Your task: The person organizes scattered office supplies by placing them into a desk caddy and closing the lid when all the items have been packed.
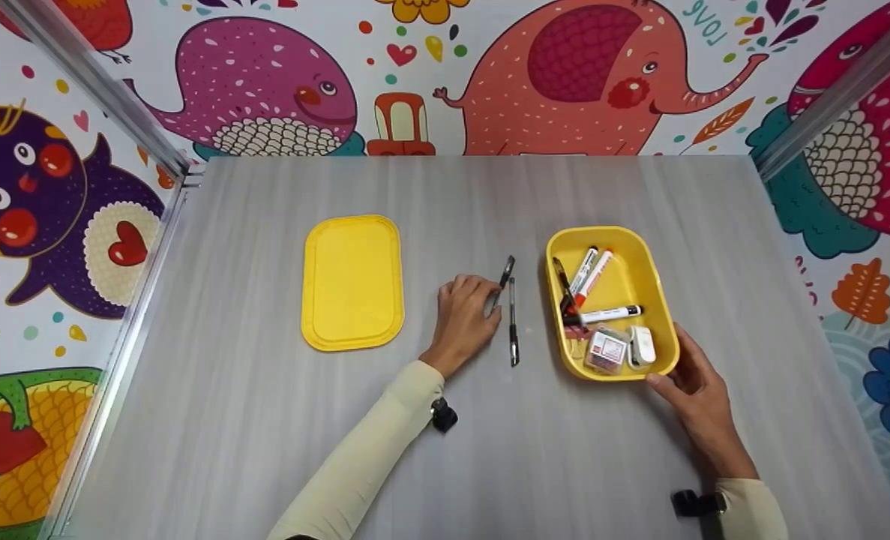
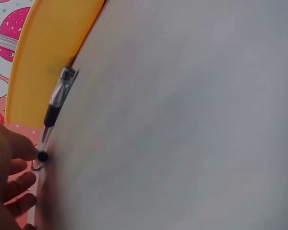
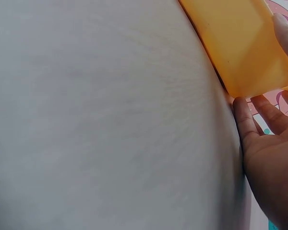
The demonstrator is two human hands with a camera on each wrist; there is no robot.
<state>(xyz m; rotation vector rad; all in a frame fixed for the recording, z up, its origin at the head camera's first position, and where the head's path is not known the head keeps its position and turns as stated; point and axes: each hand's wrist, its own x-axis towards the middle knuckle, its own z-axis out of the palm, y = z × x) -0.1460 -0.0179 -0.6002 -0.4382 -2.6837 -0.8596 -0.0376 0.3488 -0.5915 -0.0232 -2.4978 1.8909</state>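
Left hand (image 1: 463, 319) is curled at the upper pen (image 1: 507, 271), centre of frame; can't tell if its fingers actually pinch it; I'd grab mid-barrel, clear of the lower pen (image 1: 513, 326); right hand (image 1: 703, 401) grips the yellow bin (image 1: 628, 279), right of centre; keep that steady.

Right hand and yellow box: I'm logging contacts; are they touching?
Touching: the head view shows the right hand with its thumb on the near right corner of the yellow box.

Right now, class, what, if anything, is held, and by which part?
The right grip holds the yellow rectangular box by its near right corner; whether the left grip pinches the slim, farther black pen is unclear.
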